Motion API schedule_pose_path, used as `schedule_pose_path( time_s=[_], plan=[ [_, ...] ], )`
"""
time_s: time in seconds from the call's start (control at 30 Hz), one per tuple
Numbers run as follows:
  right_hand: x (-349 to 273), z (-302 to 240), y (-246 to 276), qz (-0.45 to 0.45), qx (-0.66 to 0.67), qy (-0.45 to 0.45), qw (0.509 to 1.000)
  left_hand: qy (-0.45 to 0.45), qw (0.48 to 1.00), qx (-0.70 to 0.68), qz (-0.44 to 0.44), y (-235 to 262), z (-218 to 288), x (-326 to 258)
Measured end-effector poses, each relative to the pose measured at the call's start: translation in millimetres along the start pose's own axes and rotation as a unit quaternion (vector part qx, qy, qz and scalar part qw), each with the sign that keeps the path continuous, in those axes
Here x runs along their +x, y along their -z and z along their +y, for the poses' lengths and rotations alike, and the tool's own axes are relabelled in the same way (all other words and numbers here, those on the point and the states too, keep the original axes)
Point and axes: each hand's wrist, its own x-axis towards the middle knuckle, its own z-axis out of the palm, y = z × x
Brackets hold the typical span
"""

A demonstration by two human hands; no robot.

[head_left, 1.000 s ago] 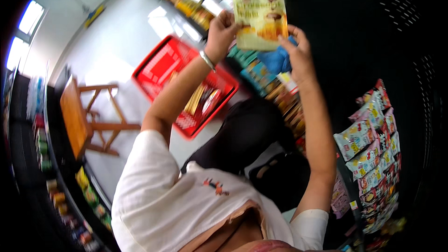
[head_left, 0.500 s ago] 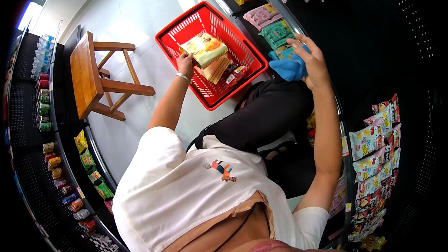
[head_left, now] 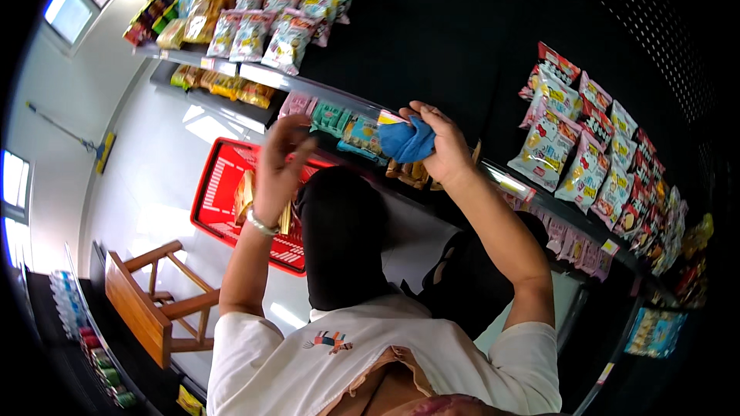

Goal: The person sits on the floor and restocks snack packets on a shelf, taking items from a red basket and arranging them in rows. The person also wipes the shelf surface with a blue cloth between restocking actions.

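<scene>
My right hand (head_left: 445,142) is closed on a bunched blue cloth (head_left: 405,141), held up in front of the shelf edge. My left hand (head_left: 276,173) is raised over the red basket (head_left: 247,247) with its fingers apart and nothing in them, slightly blurred. Inside the basket lie yellowish-tan packs (head_left: 245,194), partly hidden by my left hand and wrist. On the low shelf beyond my hands sit pink packs (head_left: 297,105), teal packs (head_left: 330,118) and blue packs (head_left: 362,135), the blue ones closest to the cloth.
Snack bags (head_left: 289,38) line the upper shelf at the far left, with more bags (head_left: 547,146) on its right. A wooden stool (head_left: 139,308) stands left of the basket. My bent knee (head_left: 343,235) is beside the basket. A broom (head_left: 102,152) leans at the far left.
My left hand has let go of the yellow patterned pack in the basket and risen toward the shelf. My view has turned rightward. The right hand still holds the cloth.
</scene>
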Motion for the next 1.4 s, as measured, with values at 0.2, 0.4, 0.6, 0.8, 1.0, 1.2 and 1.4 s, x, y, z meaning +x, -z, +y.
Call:
schedule_pose_path(
  time_s=[0.2, 0.4, 0.6, 0.8, 1.0, 1.2, 1.4],
  plan=[
    [-43, -39, 8, -0.037, -0.069, 0.079, 0.994, -0.045, 0.952, 0.097, -0.287, -125, 54, 58],
    [-69, -67, 76, -0.001, -0.342, 0.331, 0.880, -0.148, 0.954, 0.176, -0.194, -171, 57, 122],
    [-100, -43, 113, -0.088, -0.440, 0.244, 0.860, -0.192, 0.945, 0.220, -0.146, -220, 33, 144],
    [-120, -42, 109, -0.184, -0.470, 0.172, 0.846, -0.160, 0.918, 0.340, -0.124, -236, -39, 166],
    [-110, -43, 111, -0.201, -0.483, 0.175, 0.834, -0.315, 0.763, 0.521, -0.217, -267, -48, 196],
    [-98, -36, 117, -0.161, -0.458, 0.179, 0.856, -0.387, 0.774, 0.437, -0.245, -266, -59, 239],
    [-98, -40, 119, -0.178, -0.475, 0.148, 0.849, -0.414, 0.845, 0.302, -0.151, -251, 4, 251]
  ],
)
